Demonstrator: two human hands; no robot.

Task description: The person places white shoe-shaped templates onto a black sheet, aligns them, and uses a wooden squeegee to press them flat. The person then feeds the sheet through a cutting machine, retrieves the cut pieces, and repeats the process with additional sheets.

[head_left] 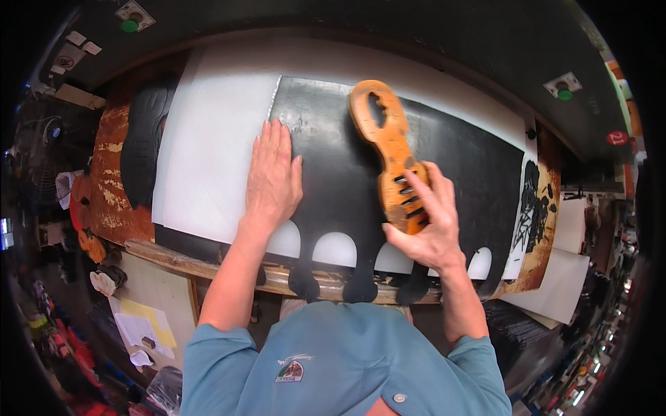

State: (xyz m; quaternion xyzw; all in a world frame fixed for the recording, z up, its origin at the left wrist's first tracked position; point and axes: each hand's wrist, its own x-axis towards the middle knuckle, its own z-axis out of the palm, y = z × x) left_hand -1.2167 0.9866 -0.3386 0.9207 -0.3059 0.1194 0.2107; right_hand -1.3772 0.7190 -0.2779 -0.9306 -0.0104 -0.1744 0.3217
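Note:
A black sheet (pixel 326 145), likely rubber, lies on a white cutting board (pixel 208 139). Rounded cut-outs run along its near edge, and the strips between them hang over the front. My left hand (pixel 272 173) lies flat on the sheet's left edge, fingers stretched out and together, with nothing in it. In my right hand (pixel 437 225) is an orange sole-shaped cutting die (pixel 397 147), gripped by its near end with thumb and fingers on opposite sides. The die is over the middle of the sheet, its far end pointing away; whether it touches the sheet I cannot tell.
Dark machine housing spans the far side, with green push buttons (pixel 564 91) at both ends. Black sole-shaped pieces (pixel 144 142) are piled on the rusty plate at left. Thin black scraps (pixel 533 208) lie at right. A wooden rail (pixel 208 262) edges the front.

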